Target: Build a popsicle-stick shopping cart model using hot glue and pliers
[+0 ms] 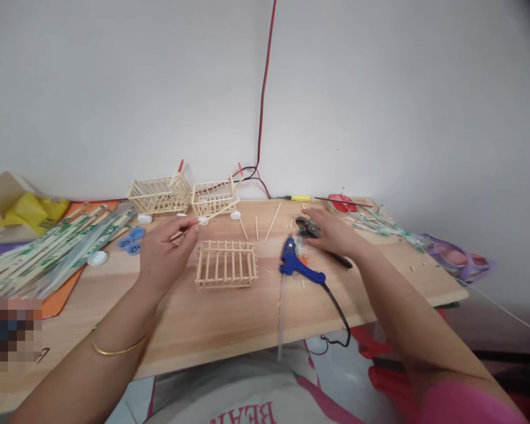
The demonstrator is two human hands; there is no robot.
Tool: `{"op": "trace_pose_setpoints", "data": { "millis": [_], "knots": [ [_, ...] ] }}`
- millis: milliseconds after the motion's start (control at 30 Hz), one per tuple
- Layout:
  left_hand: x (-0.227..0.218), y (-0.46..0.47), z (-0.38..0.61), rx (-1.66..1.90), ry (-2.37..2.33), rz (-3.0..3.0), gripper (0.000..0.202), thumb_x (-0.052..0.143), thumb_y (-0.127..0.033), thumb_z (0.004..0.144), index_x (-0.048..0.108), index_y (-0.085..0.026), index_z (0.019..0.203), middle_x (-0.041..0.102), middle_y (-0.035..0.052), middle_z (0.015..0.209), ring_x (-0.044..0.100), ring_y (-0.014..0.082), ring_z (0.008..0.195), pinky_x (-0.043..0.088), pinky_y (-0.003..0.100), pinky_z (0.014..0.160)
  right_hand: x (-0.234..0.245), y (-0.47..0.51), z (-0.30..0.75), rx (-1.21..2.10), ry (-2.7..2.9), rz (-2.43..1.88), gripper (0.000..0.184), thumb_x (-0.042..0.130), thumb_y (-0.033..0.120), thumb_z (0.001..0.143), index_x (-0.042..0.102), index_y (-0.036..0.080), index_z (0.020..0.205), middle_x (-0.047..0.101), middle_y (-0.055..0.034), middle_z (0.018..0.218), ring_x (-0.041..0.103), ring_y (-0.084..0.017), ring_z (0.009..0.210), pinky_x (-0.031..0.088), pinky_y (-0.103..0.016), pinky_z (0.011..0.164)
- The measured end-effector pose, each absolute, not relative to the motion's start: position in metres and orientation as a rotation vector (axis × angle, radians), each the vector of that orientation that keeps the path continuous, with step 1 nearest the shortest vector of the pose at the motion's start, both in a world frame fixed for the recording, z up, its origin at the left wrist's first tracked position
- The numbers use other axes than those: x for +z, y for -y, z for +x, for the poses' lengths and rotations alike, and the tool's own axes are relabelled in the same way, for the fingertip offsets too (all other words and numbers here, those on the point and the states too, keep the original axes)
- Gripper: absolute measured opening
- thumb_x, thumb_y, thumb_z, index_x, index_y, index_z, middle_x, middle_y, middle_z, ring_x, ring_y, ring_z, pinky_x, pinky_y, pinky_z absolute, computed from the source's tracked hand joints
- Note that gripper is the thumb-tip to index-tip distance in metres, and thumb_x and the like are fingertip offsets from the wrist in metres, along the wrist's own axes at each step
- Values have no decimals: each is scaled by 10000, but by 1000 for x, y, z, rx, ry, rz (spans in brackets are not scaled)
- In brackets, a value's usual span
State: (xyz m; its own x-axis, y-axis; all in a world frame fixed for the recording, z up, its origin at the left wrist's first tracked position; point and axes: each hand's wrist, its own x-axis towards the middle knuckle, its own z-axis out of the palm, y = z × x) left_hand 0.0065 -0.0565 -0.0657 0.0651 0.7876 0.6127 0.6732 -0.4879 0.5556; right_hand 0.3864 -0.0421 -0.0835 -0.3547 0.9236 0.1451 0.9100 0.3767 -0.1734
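Head view: a pale top with pink lettering point(242, 413) shows nearest, on this side of the stick basket point(225, 265).
Bracelet: a thin gold-coloured band point(117, 351) circles the left wrist, nearer than the basket and left of it.
Black cord: this point(342, 315) hangs over the table edge, right of the basket and nearer.
Glue gun: the blue glue gun point(295, 263) lies on its side just right of the basket; a translucent glue stick point(282, 318) runs from it towards the near edge.
Basket: slatted, it rests on the wooden tabletop point(194, 330), between the two hands and touched by neither.
Left hand: just left of the basket, the left hand point(168, 250) pinches a thin stick point(223, 209) that points beyond the basket.
Right hand: well right of the basket, the right hand point(333, 232) curls over the pliers point(309, 228); I cannot tell whether its fingers grip them.
Caps: three blue caps point(130, 241) and a white cap point(98, 258) lie left of the basket, beside wrapped sticks point(62, 241).
Loose sticks: several point(272, 222) lie beyond the basket, to its right.
Carts: two small stick carts point(159, 196) with white wheels stand beyond the basket, leftward.
Wall: a red-and-black cable point(265, 76) runs down it, farthest beyond the basket.
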Motion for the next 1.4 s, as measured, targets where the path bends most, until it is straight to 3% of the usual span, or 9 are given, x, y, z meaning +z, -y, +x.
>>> {"op": "trace_pose_setpoints", "data": {
  "millis": [100,167,367,533,633,733,900,1400],
  "knots": [
    [-67,56,7,1401,-1530,2186,99,564,-259,824,647,-205,836,703,11,854,647,156,806,499,271,730,-90,46,426,228,2368,-2026,938,737,473,611,344,145,1397,379,-196,1421,343,-388,1309,330,-498,1040],
    [-69,56,8,1400,-1531,2159,106,567,-265,821,651,-202,833,703,12,852,646,154,798,500,265,724,-96,45,441,309,2326,-2157,987,738,530,572,354,133,1390,394,-206,1401,344,-406,1300,333,-489,1028],
    [-74,55,10,1411,-1510,2002,148,581,-310,801,671,-196,830,703,9,855,634,156,793,480,264,756,-98,46,436,347,2247,-2221,714,705,438,582,532,136,1205,552,-178,1147,549,-343,1045,434,-384,858],
    [-72,58,13,1420,-1424,1688,187,626,-344,765,681,-174,821,664,5,765,569,127,665,441,228,634,-93,67,428,319,2050,-2037,461,556,323,693,495,156,1119,602,-93,981,586,-240,870,451,-307,725],
    [-71,62,15,1403,-1240,1454,191,667,-341,745,668,-161,809,617,-9,694,506,94,589,400,202,560,-80,83,407,323,1861,-1715,424,474,260,733,448,180,1148,576,-64,950,572,-215,841,453,-313,713],
    [-68,68,19,1367,-1062,1257,173,695,-316,736,660,-158,798,586,-22,635,468,70,548,371,179,523,-56,97,364,295,1907,-1583,390,520,265,759,458,191,1137,560,-40,886,552,-195,787,444,-316,718],
    [-61,80,25,1344,-906,1064,148,721,-273,721,645,-166,790,611,-14,635,500,65,562,364,165,520,-25,108,286,444,2184,-1403,453,574,202,719,464,183,1158,582,-69,995,556,-202,845,444,-321,749],
    [-63,88,31,1371,-770,1141,89,707,-194,739,627,-155,736,584,-27,650,452,53,543,360,174,508,-36,114,230,392,2277,-1330,409,578,212,733,505,193,1135,610,-63,947,560,-191,813,421,-290,694]
  ]
}}
